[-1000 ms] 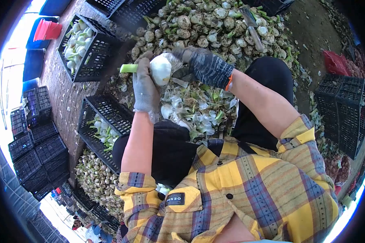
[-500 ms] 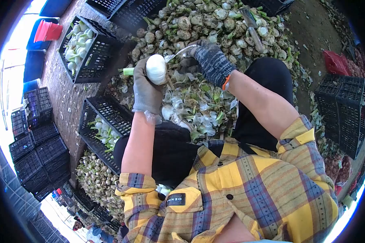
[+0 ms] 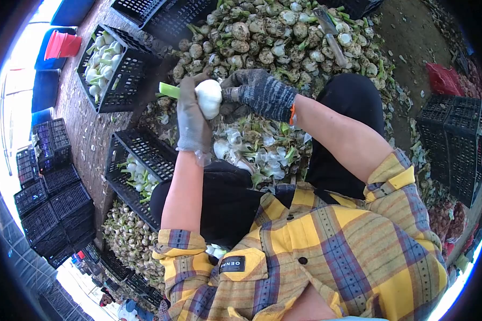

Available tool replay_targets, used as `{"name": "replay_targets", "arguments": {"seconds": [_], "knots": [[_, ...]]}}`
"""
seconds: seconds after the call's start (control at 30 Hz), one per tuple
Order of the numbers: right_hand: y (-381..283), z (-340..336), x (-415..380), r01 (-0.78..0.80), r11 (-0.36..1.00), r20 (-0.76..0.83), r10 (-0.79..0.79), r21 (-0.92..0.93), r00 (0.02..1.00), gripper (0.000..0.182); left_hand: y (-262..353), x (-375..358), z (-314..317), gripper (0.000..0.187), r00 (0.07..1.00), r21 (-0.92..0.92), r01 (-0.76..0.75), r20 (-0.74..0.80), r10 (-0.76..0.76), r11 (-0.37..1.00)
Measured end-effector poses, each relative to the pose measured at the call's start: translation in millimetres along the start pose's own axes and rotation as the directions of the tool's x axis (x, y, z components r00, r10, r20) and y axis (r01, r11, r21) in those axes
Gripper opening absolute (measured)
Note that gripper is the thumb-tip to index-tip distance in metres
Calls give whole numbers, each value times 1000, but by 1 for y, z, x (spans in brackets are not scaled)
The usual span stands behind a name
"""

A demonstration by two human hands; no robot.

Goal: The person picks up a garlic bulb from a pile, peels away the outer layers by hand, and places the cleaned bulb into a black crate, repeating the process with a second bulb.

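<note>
A clean white garlic bulb (image 3: pixel 209 99) with a short green stem pointing left is held in my left hand (image 3: pixel 191 117), which wears a grey glove. My right hand (image 3: pixel 260 92), in a dark knitted glove, has its fingers closed against the bulb's right side; whether a strip of skin lies between them is hidden. Beyond both hands is a heap of unpeeled, soil-marked bulbs (image 3: pixel 273 43), with a knife (image 3: pixel 334 45) lying on top. Loose papery peelings (image 3: pixel 268 152) cover the ground below my hands.
Black crates of peeled bulbs stand at the upper left (image 3: pixel 124 69) and beside my left knee (image 3: pixel 139 155). Stacked black crates (image 3: pixel 53 208) are at far left, others (image 3: pixel 451 144) at far right. A red bucket (image 3: pixel 62 45) is at upper left. People are partly visible at lower left.
My right hand has come down and left to the bulb; the strip of skin it pulled earlier is out of sight. The bulb has turned slightly, its stem now tilting upward.
</note>
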State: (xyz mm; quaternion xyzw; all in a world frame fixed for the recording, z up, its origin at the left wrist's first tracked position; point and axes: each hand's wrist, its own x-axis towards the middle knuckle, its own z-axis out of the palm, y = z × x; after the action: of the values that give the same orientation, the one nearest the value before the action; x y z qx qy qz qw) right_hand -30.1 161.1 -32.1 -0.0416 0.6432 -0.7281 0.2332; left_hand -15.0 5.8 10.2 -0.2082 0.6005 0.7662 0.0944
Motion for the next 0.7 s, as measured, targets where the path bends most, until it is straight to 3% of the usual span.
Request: {"name": "replay_targets", "arguments": {"seconds": [0.03,0.13,0.27,0.3,0.4,0.43,0.53,0.6,0.67,0.7], "knots": [[2,0,0,-15,999,9,14,41,1000,28,-2,1,1,41,1000,79,-5,-21,7,997],[3,-3,2,-62,993,-178,44,-98,983,23,-14,3,0,38,995,16,70,-73,-69,997],[-11,-14,0,-103,976,-349,166,190,922,31,-8,13,-6,30,999,-209,23,31,-17,978],[-20,-13,-4,-156,946,-252,231,286,940,40,-7,14,-7,26,1000,-268,21,-12,-26,963],[-23,-7,-1,-431,834,6,457,345,889,30,-6,14,-10,24,999,-416,39,-17,-51,909],[-23,-4,-8,-364,831,68,372,421,926,36,-3,11,-10,23,999,-437,51,27,-43,898],[-25,3,-7,-279,884,214,210,376,954,36,4,0,-7,24,987,-432,126,141,-71,893],[-8,6,-3,28,979,22,-33,201,999,38,-5,3,-6,25,996,-245,90,21,-88,965],[-4,9,-2,341,936,-97,-348,-83,932,31,-8,2,-3,26,978,-106,157,-123,-170,982],[-3,4,-2,360,928,-42,-365,-93,930,30,-9,4,-7,27,980,-109,193,-29,-197,975]]}}
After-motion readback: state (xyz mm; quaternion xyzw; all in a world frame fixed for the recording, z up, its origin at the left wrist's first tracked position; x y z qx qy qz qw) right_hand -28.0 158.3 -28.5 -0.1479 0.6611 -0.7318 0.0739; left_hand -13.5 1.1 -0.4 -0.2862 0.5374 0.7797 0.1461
